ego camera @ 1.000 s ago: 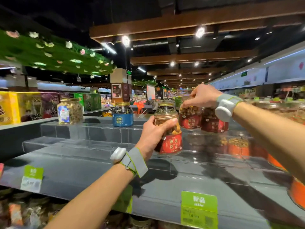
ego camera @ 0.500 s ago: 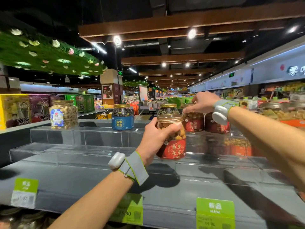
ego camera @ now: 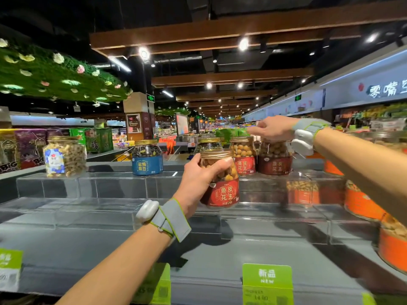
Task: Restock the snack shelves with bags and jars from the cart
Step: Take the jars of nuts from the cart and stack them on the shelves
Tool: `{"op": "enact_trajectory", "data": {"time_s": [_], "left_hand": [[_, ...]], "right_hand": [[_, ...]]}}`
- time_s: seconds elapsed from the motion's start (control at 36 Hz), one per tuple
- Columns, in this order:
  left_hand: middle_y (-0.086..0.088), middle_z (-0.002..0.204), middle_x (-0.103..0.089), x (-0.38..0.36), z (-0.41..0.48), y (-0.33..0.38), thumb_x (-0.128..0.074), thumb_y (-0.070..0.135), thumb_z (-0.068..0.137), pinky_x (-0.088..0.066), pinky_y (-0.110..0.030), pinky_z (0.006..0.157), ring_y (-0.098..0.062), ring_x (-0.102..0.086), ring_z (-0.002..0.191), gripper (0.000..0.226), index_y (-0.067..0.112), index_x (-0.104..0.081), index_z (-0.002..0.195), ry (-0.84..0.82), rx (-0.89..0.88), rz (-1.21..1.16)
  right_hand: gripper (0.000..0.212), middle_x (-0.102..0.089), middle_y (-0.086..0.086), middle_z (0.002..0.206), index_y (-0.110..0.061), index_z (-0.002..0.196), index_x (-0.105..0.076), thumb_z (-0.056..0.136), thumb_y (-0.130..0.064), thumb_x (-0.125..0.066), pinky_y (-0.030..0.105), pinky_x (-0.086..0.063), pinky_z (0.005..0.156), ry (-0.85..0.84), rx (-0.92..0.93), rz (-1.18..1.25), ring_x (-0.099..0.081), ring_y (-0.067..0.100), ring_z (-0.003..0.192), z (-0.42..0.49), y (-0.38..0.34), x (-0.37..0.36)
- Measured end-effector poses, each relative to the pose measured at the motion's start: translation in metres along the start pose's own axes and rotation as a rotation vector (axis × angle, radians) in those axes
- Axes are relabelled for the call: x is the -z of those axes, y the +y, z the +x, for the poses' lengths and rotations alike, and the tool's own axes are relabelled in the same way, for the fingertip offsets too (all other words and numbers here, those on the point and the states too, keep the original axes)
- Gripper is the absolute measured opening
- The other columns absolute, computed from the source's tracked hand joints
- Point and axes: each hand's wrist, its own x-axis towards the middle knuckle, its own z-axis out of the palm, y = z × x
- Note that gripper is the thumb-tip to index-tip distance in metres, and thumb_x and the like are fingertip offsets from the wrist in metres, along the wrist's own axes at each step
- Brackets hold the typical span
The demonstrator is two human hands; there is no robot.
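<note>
The left hand (ego camera: 198, 183) is gripping a clear jar (ego camera: 222, 186) of round nuts, with a gold lid and red label, in front of the shelf (ego camera: 88, 245). The right hand (ego camera: 273, 127) is hovering just above the standing jars (ego camera: 274, 159), its fingers loose and empty.

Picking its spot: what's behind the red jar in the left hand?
A gold-lidded jar of dark contents on the riser; only its lid and shoulder show. The red jar and left hand cover its label.

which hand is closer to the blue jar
Left. The left hand, gripping a red jar, is just right of the blue jar. The right hand is farther right, above the brown jar.
</note>
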Motion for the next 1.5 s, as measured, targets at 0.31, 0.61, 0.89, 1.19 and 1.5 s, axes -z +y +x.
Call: {"op": "enact_trajectory", "data": {"time_s": [0.31,0.61,0.89,1.19,1.5], "left_hand": [[-0.001,0.107,-0.077,-0.036,0.003,0.0,-0.084,0.04,0.07,-0.059,-0.04,0.088,-0.02,-0.075,0.096,0.062,0.017,-0.061,0.122,-0.034,0.005,-0.024],[-0.003,0.104,-0.077,-0.069,0.015,-0.004,-0.084,0.025,0.08,-0.059,-0.038,0.091,-0.024,-0.074,0.099,0.04,0.014,-0.067,0.114,-0.092,0.062,0.025],[0.0,0.095,-0.075,-0.119,0.032,-0.036,-0.083,0.009,0.07,-0.053,-0.019,0.077,-0.005,-0.066,0.081,0.035,0.019,-0.07,0.102,-0.077,-0.017,0.199],[-0.001,0.141,-0.051,-0.124,0.014,-0.054,-0.091,0.047,0.066,-0.043,-0.024,0.096,-0.014,-0.055,0.122,0.11,0.018,-0.028,0.151,-0.24,0.063,0.638],[0.002,0.127,-0.064,-0.111,0.008,-0.067,-0.095,0.044,0.058,-0.051,-0.038,0.104,-0.013,-0.065,0.112,0.112,0.028,-0.026,0.144,-0.283,0.102,0.599]], "right_hand": [[0.059,-0.067,0.011,0.11,-0.012,0.118,-0.06,0.099,-0.062,-0.034,0.038,-0.05,0.083,0.087,0.121,0.002,-0.061,0.027,0.094,-0.01,0.029,-0.026],[0.052,-0.065,-0.01,0.101,-0.031,0.104,-0.062,0.096,-0.069,-0.029,0.038,-0.049,0.085,0.162,0.37,0.333,-0.062,0.016,0.09,-0.066,0.009,0.001],[0.082,-0.066,-0.014,0.113,-0.037,0.127,-0.056,0.062,-0.086,-0.062,0.027,-0.049,0.081,0.022,0.31,0.179,-0.062,0.007,0.097,-0.102,0.028,-0.015],[0.07,-0.065,-0.004,0.115,-0.025,0.12,-0.06,0.073,-0.077,-0.063,0.037,-0.051,0.091,0.273,0.209,0.183,-0.061,0.018,0.105,-0.115,0.042,-0.056],[0.102,-0.055,-0.001,0.137,-0.023,0.151,-0.026,0.072,-0.067,-0.074,0.026,-0.045,0.086,0.086,0.02,0.434,-0.061,0.014,0.108,-0.144,0.063,-0.078]]}}
